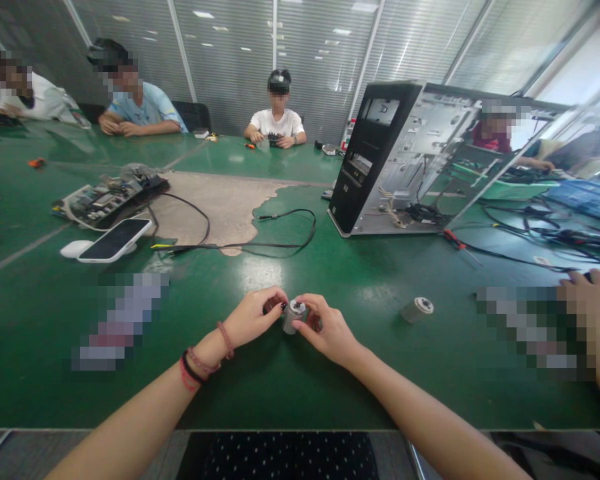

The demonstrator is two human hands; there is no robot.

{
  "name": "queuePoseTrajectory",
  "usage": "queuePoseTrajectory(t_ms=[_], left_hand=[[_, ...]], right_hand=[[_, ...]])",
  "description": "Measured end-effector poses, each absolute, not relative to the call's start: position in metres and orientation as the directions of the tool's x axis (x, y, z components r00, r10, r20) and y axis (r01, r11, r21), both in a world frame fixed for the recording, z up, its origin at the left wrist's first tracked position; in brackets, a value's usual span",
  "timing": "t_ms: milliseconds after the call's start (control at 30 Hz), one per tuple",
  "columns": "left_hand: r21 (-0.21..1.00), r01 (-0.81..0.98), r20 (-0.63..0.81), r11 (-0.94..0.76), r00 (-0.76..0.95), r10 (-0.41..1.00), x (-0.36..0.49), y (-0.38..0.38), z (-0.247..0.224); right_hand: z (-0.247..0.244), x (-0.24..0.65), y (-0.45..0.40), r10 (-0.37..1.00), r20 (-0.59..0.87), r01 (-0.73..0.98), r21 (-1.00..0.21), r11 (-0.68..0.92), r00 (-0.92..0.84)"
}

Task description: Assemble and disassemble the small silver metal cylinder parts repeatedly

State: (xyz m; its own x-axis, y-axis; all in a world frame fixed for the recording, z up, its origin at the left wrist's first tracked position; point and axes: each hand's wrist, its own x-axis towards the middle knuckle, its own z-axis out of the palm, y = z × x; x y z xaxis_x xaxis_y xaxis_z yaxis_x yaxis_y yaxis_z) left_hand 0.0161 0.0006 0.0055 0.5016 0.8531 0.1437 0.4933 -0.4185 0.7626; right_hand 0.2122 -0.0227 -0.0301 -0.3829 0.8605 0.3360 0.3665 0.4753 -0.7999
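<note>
A small grey metal cylinder (291,321) with a whitish top stands upright on the green table in front of me. Thumb and fingers of my right hand (330,331) are closed around its right side. Just left of the cylinder, my left hand (257,313) pinches a small black part (269,308), mostly hidden by the fingers; its exact kind I cannot make out. The black part is close to the cylinder's top, and whether they touch is unclear. A second, similar cylinder (416,309) stands by itself to the right of my right hand.
An opened computer tower (375,160) stands at the back right, near a red-handled screwdriver (461,245). Left lie a phone (115,240), a circuit assembly (115,197) and a black cable (290,248). Another person's hand (593,300) rests at the right edge. Co-workers sit across the table (220,157).
</note>
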Motion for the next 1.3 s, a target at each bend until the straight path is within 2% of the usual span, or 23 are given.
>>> queuePoseTrajectory(t_ms=[400, 700, 967, 1300], left_hand=[[0.781, 0.341, 0.239, -0.523, 0.610, 0.755, 0.016, -0.003, 0.002], [0.689, 0.379, 0.332, -0.618, 0.593, 0.733, 0.020, -0.005, -0.006], [0.657, 0.357, 0.396, -0.664, 0.586, 0.707, 0.021, -0.007, -0.006], [0.626, 0.426, 0.366, -0.653, 0.579, 0.729, 0.019, -0.005, -0.004]], right_hand=[[-0.038, 0.215, -0.017, 0.866, 0.381, 0.399, -0.775, 0.490, -0.324], [-0.038, 0.211, -0.018, 0.884, 0.390, 0.313, -0.831, 0.459, -0.260], [-0.035, 0.213, -0.019, 0.807, 0.484, 0.397, -0.704, 0.588, -0.337], [-0.030, 0.215, -0.019, 0.795, 0.503, 0.358, -0.712, 0.604, -0.340]])
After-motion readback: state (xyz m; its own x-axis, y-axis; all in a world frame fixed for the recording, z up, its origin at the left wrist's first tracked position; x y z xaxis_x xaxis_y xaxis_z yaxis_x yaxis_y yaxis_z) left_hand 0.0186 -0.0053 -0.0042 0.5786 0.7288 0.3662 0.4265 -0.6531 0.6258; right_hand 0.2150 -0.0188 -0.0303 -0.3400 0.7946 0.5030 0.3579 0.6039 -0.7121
